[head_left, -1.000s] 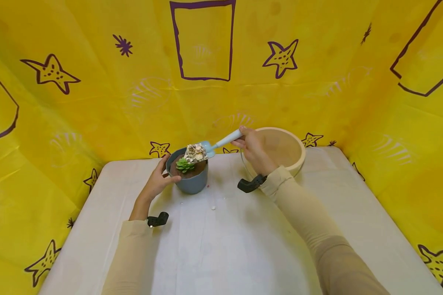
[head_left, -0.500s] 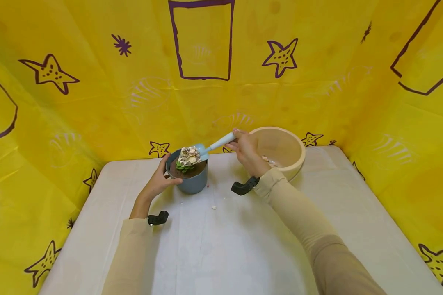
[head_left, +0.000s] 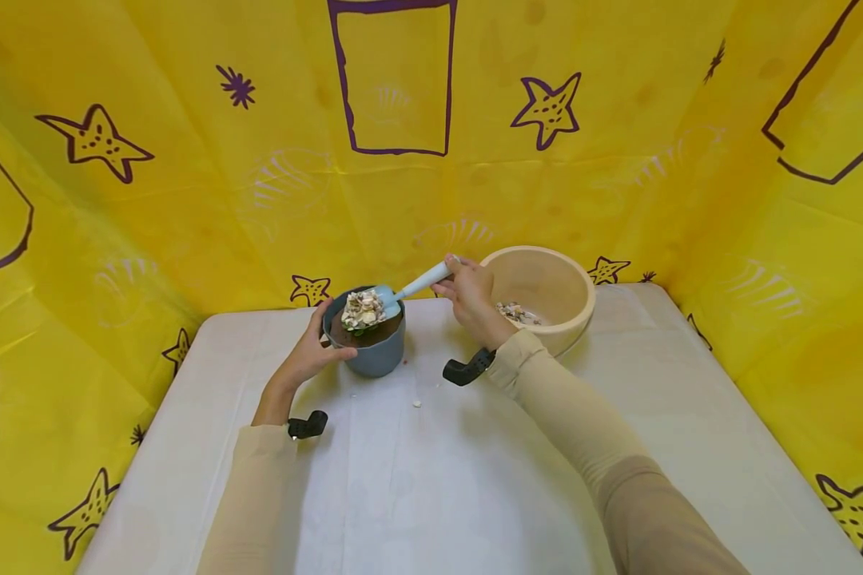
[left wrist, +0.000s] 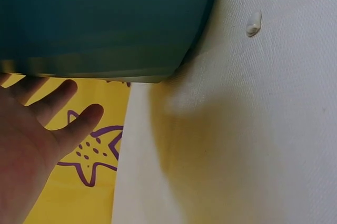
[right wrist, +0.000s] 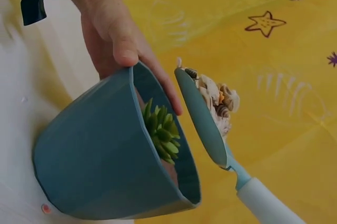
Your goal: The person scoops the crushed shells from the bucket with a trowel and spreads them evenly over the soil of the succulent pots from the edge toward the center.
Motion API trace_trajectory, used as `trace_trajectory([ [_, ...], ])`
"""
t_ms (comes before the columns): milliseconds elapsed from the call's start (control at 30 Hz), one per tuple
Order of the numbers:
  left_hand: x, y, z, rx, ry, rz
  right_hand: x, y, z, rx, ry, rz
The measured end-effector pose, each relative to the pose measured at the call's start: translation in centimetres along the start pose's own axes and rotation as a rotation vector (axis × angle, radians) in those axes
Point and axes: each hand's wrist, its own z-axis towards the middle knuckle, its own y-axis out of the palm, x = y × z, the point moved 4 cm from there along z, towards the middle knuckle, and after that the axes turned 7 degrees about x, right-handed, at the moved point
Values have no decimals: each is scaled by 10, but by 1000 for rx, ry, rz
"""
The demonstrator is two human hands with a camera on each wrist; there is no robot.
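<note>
Well, my left hand (head_left: 305,351) holds the blue-gray pot (head_left: 374,361) by its rim, with my thumb at the front and a finger over on the other side. The pot stands upright close to the far edge of the tabletop (head_left: 403,495), nearer the far left corner than the far right one. Inside it sits a little green plant (right wrist: 163,132) in some flat brown stuff (head_left: 387,331). My right hand (head_left: 471,295) grips a light blue scoop (head_left: 423,281) near the end of its handle, with my fingers curled round it. The scoop is heaped with little shells (head_left: 363,310) and hangs over the pot, so from above it hides most of the plant. A big tan bowl (head_left: 546,279) stands by the far edge too, to the right of the pot, and more shells lie at its bottom. One loose white shell (head_left: 417,404) lies on the tabletop in front of the pot, and a tiny red bit (head_left: 405,363) is just beside the pot. Behind the far edge hangs a yellow cloth (head_left: 403,192) with purple starfish on it.
</note>
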Motion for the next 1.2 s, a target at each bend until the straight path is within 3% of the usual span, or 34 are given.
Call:
trace_trajectory([
  [133, 7, 0, -4, 3, -15, 21, 3, 2, -1, 12, -6, -1],
  [600, 3, 1, -6, 10, -3, 20, 17, 4, -5, 57, -5, 20],
  [1200, 9, 5, -12, 47, -12, 55, 9, 8, -9, 28, -80, -42],
])
